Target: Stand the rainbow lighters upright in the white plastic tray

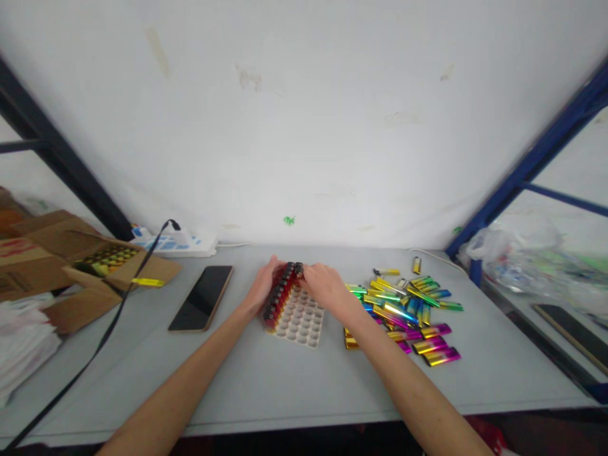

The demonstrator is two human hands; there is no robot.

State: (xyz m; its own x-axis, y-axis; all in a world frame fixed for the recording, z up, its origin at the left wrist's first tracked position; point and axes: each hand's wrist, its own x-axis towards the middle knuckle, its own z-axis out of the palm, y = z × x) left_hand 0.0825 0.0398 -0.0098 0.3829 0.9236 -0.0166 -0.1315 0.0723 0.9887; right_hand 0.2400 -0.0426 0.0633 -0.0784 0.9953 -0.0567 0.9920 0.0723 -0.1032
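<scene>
A cream tray (pixel 304 324) with round holes lies at the middle of the grey table. A row of red lighters (pixel 281 292) with black tops stands in its left column. My left hand (pixel 264 284) rests against the left side of that row, fingers curled on it. My right hand (pixel 323 284) touches the far end of the row and the tray's top edge. What its fingers hold is hidden. A heap of shiny multicoloured lighters (pixel 408 310) lies just right of my right hand.
A dark phone (pixel 202 297) lies left of the tray. An open cardboard box (pixel 102 263) with more lighters sits at the far left, and a yellow lighter (pixel 148 282) lies on its flap. A white power strip (pixel 178 242) and black cable (pixel 114 316) run along the left. A white wall stands behind.
</scene>
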